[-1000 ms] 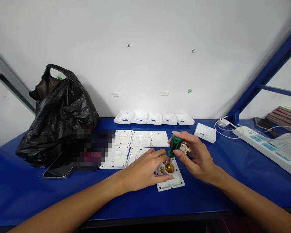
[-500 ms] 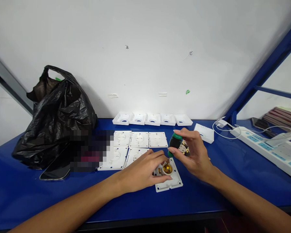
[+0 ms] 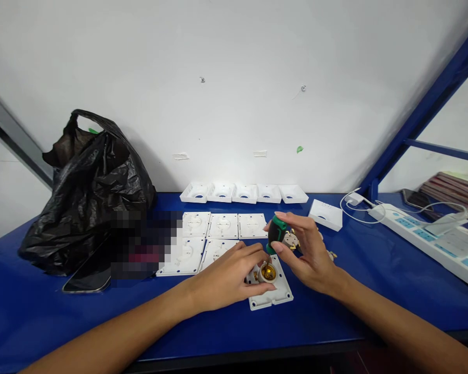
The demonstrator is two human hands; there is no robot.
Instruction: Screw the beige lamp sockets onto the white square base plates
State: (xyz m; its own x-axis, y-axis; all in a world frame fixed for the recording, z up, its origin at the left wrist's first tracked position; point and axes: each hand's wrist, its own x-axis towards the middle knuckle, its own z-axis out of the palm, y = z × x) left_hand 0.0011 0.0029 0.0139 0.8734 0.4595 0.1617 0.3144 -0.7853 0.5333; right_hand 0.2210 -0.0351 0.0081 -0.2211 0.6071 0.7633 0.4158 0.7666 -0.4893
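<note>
My right hand [image 3: 306, 249] grips a screwdriver [image 3: 276, 231] by its green and black handle. The tool stands close to upright, its shaft reaching down to a round lamp socket [image 3: 268, 272] with a brass-coloured inside. Where the tip meets the socket is too small to make out. That socket sits on a white square base plate [image 3: 278, 295] lying on the table. My left hand [image 3: 242, 270] holds the socket from the left, fingers behind it and thumb along its front. Behind my right hand lie several small socket parts [image 3: 291, 239], partly hidden.
Several white plates [image 3: 187, 254] lie left of the work, with white square covers [image 3: 245, 195] lined along the wall. Another cover [image 3: 326, 214] sits to the right. A black plastic bag [image 3: 97, 192] and phone [image 3: 88, 275] are at left, a power strip [image 3: 417, 234] at right.
The screwdriver handle has tipped more upright and shifted slightly left, and my right-hand fingers have turned round it. My left hand keeps its hold on the socket. The view has shifted slightly.
</note>
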